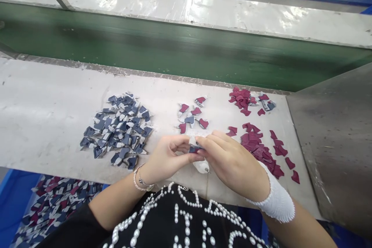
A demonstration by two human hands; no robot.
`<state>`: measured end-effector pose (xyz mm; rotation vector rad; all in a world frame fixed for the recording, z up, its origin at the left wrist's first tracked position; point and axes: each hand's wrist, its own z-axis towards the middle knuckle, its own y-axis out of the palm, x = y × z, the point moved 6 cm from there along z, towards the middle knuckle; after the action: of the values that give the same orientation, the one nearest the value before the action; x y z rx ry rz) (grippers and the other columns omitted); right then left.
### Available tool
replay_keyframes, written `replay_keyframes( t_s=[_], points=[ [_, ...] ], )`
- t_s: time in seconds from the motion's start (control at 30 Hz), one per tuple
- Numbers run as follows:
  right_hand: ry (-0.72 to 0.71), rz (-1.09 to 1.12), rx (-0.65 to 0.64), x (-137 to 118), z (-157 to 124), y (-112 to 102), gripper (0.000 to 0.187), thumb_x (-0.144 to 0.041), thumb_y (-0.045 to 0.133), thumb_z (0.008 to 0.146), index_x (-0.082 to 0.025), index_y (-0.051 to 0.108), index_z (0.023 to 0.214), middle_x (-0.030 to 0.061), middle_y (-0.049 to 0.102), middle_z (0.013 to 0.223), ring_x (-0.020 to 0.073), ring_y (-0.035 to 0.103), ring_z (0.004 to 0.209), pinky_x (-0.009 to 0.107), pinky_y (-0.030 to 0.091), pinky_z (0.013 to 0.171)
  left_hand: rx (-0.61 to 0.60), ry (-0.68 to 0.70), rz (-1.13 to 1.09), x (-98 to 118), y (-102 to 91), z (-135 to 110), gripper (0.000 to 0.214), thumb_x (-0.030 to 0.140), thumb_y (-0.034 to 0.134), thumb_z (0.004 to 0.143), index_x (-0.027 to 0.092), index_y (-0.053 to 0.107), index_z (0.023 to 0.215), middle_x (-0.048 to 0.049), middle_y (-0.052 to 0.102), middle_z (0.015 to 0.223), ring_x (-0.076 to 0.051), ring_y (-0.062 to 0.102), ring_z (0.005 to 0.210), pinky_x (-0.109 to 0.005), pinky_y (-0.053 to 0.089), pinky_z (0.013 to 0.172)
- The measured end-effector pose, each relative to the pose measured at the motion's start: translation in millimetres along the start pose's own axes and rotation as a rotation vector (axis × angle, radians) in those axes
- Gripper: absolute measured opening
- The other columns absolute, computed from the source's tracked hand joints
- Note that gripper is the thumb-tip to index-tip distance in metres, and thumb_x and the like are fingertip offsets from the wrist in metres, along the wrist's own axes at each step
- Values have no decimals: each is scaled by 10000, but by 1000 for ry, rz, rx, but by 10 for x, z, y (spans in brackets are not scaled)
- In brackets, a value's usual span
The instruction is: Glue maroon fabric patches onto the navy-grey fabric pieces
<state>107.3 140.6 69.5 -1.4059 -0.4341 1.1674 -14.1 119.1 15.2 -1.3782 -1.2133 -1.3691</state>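
The left hand (170, 156) and the right hand (232, 161) meet over the near edge of a white worktop (43, 124). The left grip is narrow, with thumb and forefinger pinching a small navy-and-white fabric piece (194, 149). The right grip is narrow too, its fingers closing over the same piece from the other side. Under it lies a pale, glossy white shaped piece (200, 166), its exact material hard to tell, with a tiny metal tip at its lower end. The navy-and-white piece looks light, thin and limp, likely to fold or slip, so an edge held between fingertips seems the surest hold.

To the left lies a heap of navy-and-white fabric pieces (116, 130). Straight ahead sit a few maroon-and-white pieces (190, 114), and to the right lie loose maroon fabric pieces (257, 151). A blue bin of mixed pieces (55, 209) sits below the worktop's left side, and a green conveyor belt (174, 46) runs beyond it.
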Motion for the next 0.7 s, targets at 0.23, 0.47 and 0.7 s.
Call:
replay_keyframes(
  t_s=[0.23, 0.47, 0.7],
  points=[
    [68, 68, -30, 40, -35, 22, 181, -153, 413, 999, -129, 581, 1063, 44, 586, 754, 202, 499, 700, 324, 410, 597, -31, -32, 106, -16, 39, 30, 237, 240, 777, 788, 174, 682, 994, -28, 742, 843, -169, 723, 761, -260, 611, 682],
    [53, 226, -63, 37, -84, 10, 223, -230, 363, 1030, -149, 559, 1098, 59, 608, 803, 202, 543, 732, 321, 466, 613, -37, 158, 344, 77, 24, -6, 204, 325, 735, 830, 194, 689, 979, -12, 719, 819, -127, 655, 678, -210, 542, 594],
    [45, 311, -62, 103, -28, 187, 235, -237, 367, 1026, -169, 592, 1017, 51, 596, 794, 195, 539, 730, 318, 457, 631, 42, 353, 584, 30, -61, -61, 235, 392, 706, 848, 188, 661, 956, 24, 695, 654, -91, 608, 491, -182, 488, 502]
  ],
)
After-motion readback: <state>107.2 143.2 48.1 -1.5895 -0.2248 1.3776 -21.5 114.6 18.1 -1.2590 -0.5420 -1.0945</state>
